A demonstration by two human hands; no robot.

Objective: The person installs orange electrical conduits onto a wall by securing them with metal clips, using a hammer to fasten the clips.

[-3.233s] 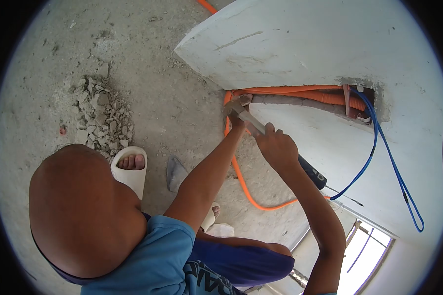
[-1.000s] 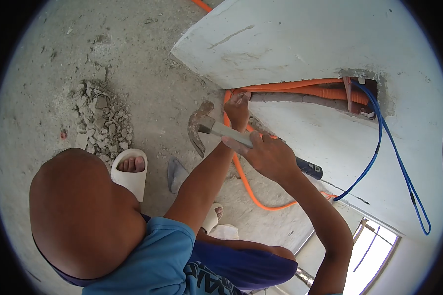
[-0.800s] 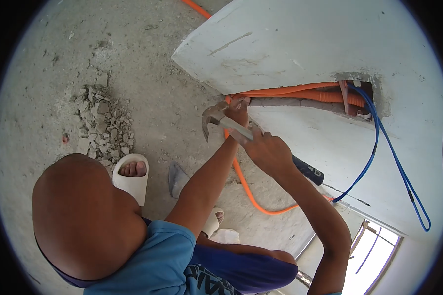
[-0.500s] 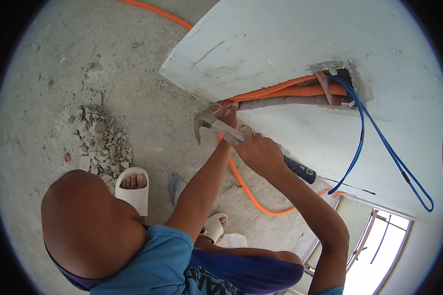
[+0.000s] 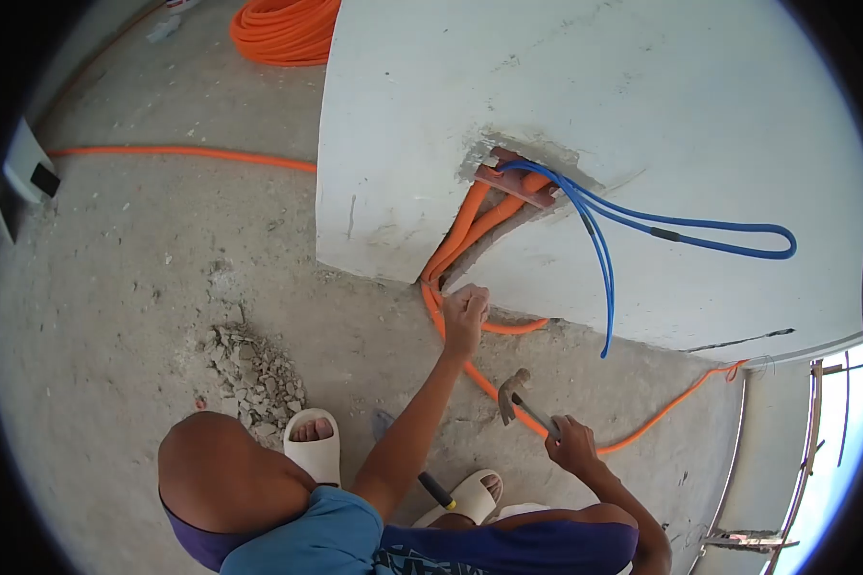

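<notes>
My left hand is closed near the lower end of the wall groove, beside the orange conduits. A small pale thing may be between its fingertips, but I cannot make it out. Lower and to the right, my right hand grips the handle of a claw hammer, its metal head over the floor by an orange conduit. Blue cable loops come out of the rough opening in the white wall and hang down in front of it.
Broken rubble lies on the concrete floor near my sandalled foot. A tool with a black and yellow handle is between my feet. An orange conduit coil sits at the upper left. A bright window opening is at the right.
The view has shifted, showing the coil. My right hand has drawn the hammer back from the groove, down and to the right, apart from my left hand. My left hand stays near the groove's lower end.
</notes>
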